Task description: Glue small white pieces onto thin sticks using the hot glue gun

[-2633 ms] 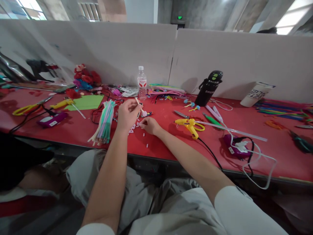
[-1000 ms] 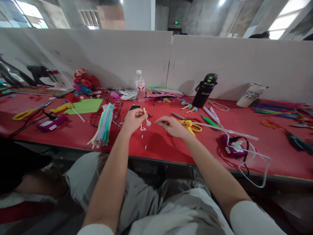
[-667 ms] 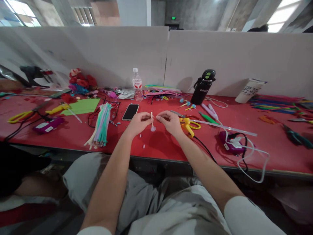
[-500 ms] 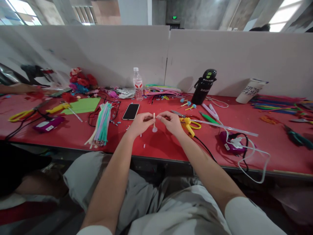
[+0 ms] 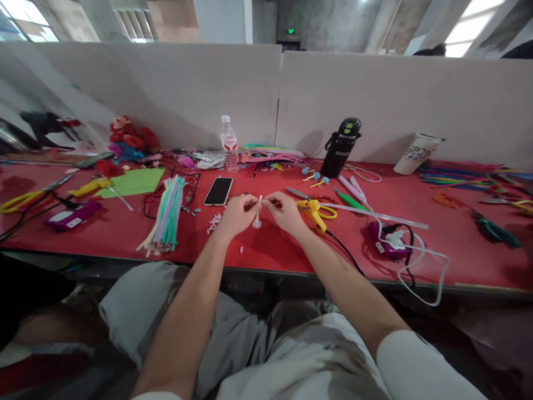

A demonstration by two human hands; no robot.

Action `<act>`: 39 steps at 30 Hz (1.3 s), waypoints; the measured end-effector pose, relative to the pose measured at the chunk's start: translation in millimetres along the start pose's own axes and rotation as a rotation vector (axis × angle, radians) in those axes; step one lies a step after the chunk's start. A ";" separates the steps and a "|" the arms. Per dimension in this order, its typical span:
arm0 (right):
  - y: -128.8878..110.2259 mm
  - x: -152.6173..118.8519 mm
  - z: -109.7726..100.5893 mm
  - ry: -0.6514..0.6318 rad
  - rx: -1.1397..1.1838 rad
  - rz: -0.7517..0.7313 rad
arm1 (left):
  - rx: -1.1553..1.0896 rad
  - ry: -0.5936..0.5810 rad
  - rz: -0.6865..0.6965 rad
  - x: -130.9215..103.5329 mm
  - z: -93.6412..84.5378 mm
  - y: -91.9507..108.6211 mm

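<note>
My left hand (image 5: 241,214) pinches a small pipe-cleaner flower by its pale cream stem; the whitish-lilac head (image 5: 257,224) points down over the red table. My right hand (image 5: 285,212) is close on the other side, thumb and index fingertip pressed together beside the stem. Whatever those fingertips hold is too small to make out. Several tiny lilac pieces (image 5: 214,223) lie left of my left hand, and a single one (image 5: 241,250) sits in front of it. By my right hand rests a yellow glue gun (image 5: 313,213) with a black cord.
Left are a bundle of pastel pipe cleaners (image 5: 170,214) and a phone (image 5: 219,191). A water bottle (image 5: 230,145) and black flask (image 5: 341,149) stand behind, before a white partition (image 5: 166,89). Scissors (image 5: 328,211), a clear glue stick (image 5: 387,218) and a purple power block (image 5: 385,244) lie right.
The view has shifted slightly right, so the tabletop things appear further left. My hands keep the same pinched pose around the pipe-cleaner flower, and more lilac pieces show beside my left hand.
</note>
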State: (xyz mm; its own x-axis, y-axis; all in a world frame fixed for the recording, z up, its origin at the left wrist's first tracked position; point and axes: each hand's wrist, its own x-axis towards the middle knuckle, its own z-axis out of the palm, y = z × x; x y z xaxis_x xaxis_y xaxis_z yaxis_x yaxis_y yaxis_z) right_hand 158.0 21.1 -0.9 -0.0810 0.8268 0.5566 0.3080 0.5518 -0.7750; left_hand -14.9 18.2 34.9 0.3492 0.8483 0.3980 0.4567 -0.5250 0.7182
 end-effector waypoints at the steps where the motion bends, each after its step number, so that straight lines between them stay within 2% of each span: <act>1: 0.1 -0.3 -0.2 0.007 -0.016 -0.014 | 0.021 0.014 0.013 -0.1 1.6 0.0; 5: -2.4 -0.4 -0.9 0.037 -0.056 -0.056 | 0.006 0.014 0.023 1.8 6.7 -4.3; 10: -0.5 1.8 0.2 0.048 -0.006 -0.010 | -0.172 -0.002 -0.048 7.6 7.3 -13.2; 17: 3.6 2.9 -0.8 0.012 0.071 0.060 | -0.156 -0.018 -0.046 7.8 5.0 -7.2; 23: -0.7 2.5 -3.7 0.040 -0.023 -0.017 | -0.188 0.094 -0.086 9.1 5.9 -15.3; 27: -8.1 -1.9 -7.7 0.007 -0.062 -0.077 | -0.190 0.177 -0.149 9.3 2.3 -18.6; 31: -12.6 -7.0 -9.3 -0.027 -0.040 -0.102 | -0.277 0.197 -0.200 8.0 0.1 -12.5; 39: -12.4 -10.3 -8.0 -0.082 -0.059 -0.134 | -0.302 0.202 -0.178 7.7 -0.3 -9.8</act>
State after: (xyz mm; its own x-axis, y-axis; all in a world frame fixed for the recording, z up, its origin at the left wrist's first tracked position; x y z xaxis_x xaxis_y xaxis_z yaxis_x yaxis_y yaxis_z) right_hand 162.6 4.9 5.4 -0.2013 0.7536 0.6258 0.3440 0.6525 -0.6752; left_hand -17.0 29.9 31.1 0.1049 0.9364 0.3348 0.2239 -0.3503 0.9095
